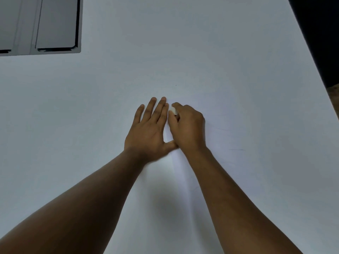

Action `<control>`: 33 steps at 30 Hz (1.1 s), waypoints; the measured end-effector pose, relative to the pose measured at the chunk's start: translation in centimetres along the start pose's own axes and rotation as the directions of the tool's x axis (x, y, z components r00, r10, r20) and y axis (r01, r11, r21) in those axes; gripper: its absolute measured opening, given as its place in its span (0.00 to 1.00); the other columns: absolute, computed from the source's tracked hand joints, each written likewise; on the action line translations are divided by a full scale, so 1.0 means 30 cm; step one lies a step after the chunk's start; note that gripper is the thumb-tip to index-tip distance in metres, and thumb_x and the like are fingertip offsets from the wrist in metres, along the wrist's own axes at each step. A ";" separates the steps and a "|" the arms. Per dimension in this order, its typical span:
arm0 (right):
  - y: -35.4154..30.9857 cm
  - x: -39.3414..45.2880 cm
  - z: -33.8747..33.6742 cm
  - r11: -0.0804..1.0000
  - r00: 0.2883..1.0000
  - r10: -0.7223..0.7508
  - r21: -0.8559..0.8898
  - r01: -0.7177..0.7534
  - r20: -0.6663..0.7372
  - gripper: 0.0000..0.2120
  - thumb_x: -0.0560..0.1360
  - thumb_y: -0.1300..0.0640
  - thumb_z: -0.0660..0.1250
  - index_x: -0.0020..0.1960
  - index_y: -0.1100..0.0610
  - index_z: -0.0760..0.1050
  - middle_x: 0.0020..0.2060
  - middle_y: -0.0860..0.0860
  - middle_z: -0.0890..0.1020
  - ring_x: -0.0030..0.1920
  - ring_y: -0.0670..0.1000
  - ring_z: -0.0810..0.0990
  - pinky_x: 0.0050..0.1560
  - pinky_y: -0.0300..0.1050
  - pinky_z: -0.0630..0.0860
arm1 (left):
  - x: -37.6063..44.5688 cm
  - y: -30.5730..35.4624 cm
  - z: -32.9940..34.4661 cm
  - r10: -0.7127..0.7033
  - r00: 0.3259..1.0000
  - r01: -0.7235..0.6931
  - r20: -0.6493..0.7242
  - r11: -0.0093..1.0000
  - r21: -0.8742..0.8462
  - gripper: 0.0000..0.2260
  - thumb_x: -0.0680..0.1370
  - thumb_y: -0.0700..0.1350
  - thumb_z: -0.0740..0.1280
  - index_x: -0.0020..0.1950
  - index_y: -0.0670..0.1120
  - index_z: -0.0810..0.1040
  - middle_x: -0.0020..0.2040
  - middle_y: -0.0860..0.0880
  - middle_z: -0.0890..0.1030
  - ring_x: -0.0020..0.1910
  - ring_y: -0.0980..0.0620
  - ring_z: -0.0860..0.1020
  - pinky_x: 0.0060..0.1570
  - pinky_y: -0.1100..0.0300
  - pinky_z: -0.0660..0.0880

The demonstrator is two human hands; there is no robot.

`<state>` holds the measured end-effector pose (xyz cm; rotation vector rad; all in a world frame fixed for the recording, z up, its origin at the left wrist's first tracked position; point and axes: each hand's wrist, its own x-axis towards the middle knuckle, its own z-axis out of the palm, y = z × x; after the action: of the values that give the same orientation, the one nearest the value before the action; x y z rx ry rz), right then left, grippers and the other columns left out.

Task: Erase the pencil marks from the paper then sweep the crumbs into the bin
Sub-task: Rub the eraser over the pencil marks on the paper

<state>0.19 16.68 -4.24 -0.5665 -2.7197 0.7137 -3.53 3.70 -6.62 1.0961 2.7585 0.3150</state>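
A white sheet of paper [229,136] lies on the white table, its left edge running under my hands, and it is hard to tell from the tabletop. Faint pencil marks [236,149] show on it to the right of my right wrist. My left hand [149,128] lies flat with straight fingers, pressing down at the paper's left edge. My right hand [187,125] is curled and pinches a small white eraser [173,110] right beside my left fingertips. No bin is in view.
A grey tray-like panel with dark slots [55,24] sits at the far left corner of the table [91,125]. The table's right edge [311,52] runs diagonally, with dark floor beyond it. A tiny dark speck [176,85] lies beyond my fingers.
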 end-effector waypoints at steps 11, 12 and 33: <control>0.092 0.006 -0.067 0.995 0.987 0.101 0.017 -0.100 -0.123 0.08 0.77 0.57 0.65 0.48 0.58 0.81 0.34 0.52 0.81 0.35 0.53 0.78 0.38 0.42 0.74 | -0.001 0.009 -0.007 -0.040 0.999 0.040 -0.008 0.999 -0.008 0.47 0.76 0.77 0.46 0.84 0.45 0.47 0.85 0.50 0.46 0.83 0.50 0.41 0.81 0.45 0.43; 0.068 -0.005 -0.050 0.999 0.995 0.052 0.020 -0.051 -0.085 0.10 0.78 0.56 0.65 0.54 0.58 0.82 0.38 0.53 0.83 0.39 0.53 0.81 0.42 0.41 0.73 | -0.001 0.007 -0.005 -0.031 0.999 0.031 -0.010 0.999 -0.011 0.47 0.76 0.77 0.47 0.84 0.45 0.48 0.85 0.50 0.47 0.83 0.49 0.42 0.81 0.45 0.43; 0.057 0.032 -0.015 0.994 0.999 -0.018 -0.110 0.013 -0.047 0.10 0.77 0.56 0.65 0.55 0.57 0.81 0.41 0.54 0.83 0.41 0.56 0.81 0.40 0.43 0.71 | 0.000 0.007 -0.004 -0.037 0.999 0.037 -0.021 0.999 -0.041 0.48 0.76 0.76 0.51 0.84 0.45 0.45 0.85 0.50 0.48 0.83 0.50 0.43 0.81 0.47 0.42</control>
<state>0.01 18.66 -4.58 -0.5788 -2.7281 0.5424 -3.42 3.83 -6.45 1.0369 2.7752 0.3781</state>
